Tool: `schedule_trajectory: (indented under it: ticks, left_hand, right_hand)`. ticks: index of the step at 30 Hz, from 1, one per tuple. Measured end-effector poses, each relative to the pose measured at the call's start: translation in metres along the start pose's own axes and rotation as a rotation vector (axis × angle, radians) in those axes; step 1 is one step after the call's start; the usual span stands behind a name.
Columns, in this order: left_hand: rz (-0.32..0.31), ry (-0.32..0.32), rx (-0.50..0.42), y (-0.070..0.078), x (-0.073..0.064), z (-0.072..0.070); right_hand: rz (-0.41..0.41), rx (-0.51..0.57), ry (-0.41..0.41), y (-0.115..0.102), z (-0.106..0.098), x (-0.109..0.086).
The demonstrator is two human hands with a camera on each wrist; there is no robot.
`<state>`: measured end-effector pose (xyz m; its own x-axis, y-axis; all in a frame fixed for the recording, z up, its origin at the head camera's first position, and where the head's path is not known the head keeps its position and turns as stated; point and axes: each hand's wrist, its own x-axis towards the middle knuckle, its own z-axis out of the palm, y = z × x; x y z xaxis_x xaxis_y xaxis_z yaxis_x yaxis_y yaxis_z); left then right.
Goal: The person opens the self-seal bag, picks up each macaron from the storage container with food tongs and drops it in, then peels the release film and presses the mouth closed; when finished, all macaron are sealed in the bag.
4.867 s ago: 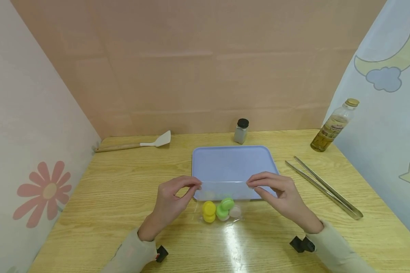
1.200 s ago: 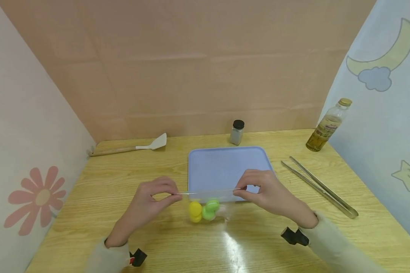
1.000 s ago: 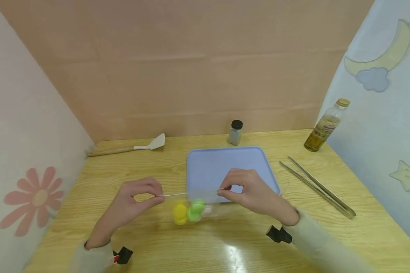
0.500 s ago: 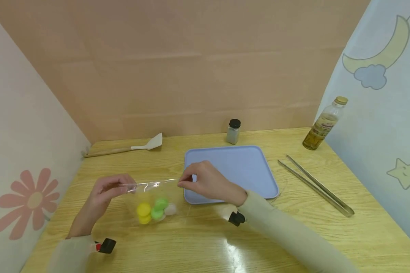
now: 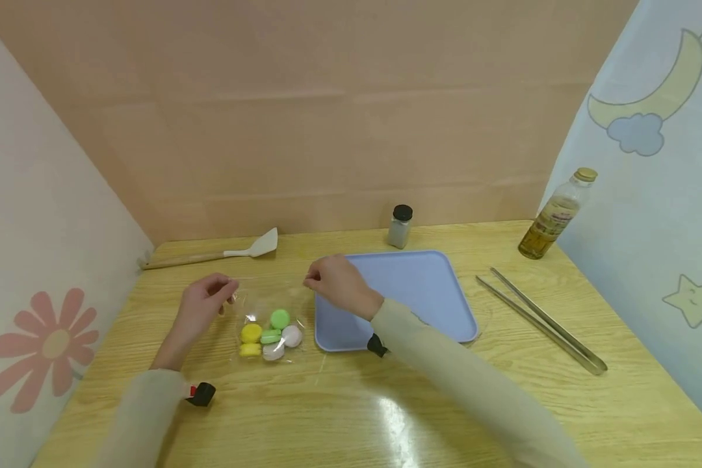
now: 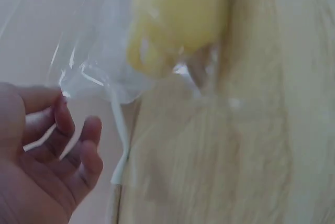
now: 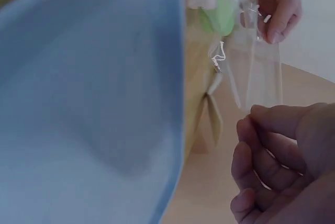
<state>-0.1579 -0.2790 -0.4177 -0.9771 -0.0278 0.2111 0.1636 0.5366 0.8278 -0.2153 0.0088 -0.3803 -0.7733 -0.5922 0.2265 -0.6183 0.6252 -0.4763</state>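
Note:
A clear plastic bag (image 5: 269, 302) lies tilted low over the table left of the tray, with several macarons inside. Through the film I see yellow macarons (image 5: 251, 333), green macarons (image 5: 280, 319) and pale pinkish-white macarons (image 5: 292, 336). My left hand (image 5: 201, 302) pinches the bag's upper left corner between thumb and finger; the left wrist view shows the film (image 6: 89, 72) at those fingertips. My right hand (image 5: 339, 286) pinches the opposite upper corner, as the right wrist view shows at the bag edge (image 7: 261, 77). Its forearm crosses over the blue tray (image 5: 403, 286).
A spatula (image 5: 251, 248) with a wooden handle lies at the back left. Behind the tray stands a black-lidded jar (image 5: 400, 227). To the right are metal tongs (image 5: 546, 325) and an oil bottle (image 5: 556, 218) near the wall.
Both hands have carried the bag from in front of the tray to its left. Over the last half second the hands moved away from me, and the macarons have spread out flatter.

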Motion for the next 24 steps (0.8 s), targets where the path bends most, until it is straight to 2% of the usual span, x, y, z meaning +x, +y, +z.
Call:
schedule_trajectory:
  ticks: [3, 7, 11, 15, 18, 24]
  left_hand:
    - [-0.048, 0.007, 0.068, -0.003, 0.005, 0.009]
    - [-0.052, 0.021, 0.135, -0.004, 0.010, 0.019]
    - [-0.050, 0.022, 0.151, -0.001, 0.011, 0.025]
    - [-0.044, 0.028, 0.168, 0.005, 0.009, 0.027]
    - [-0.001, 0.047, 0.216, 0.010, 0.004, 0.029]
    - [0.189, 0.076, 0.384, 0.016, -0.008, 0.031]
  right_hand:
    - [0.055, -0.097, -0.020, 0.004, 0.009, 0.006]
    - [0.126, -0.157, -0.042, 0.007, 0.014, 0.008]
    - [0.149, -0.135, -0.035, 0.009, 0.007, 0.000]
    - [0.096, -0.088, 0.020, 0.014, -0.007, -0.016]
    - [0.049, -0.074, 0.059, 0.022, -0.020, -0.031]
    - [0.008, -0.136, 0.115, 0.049, -0.042, -0.061]
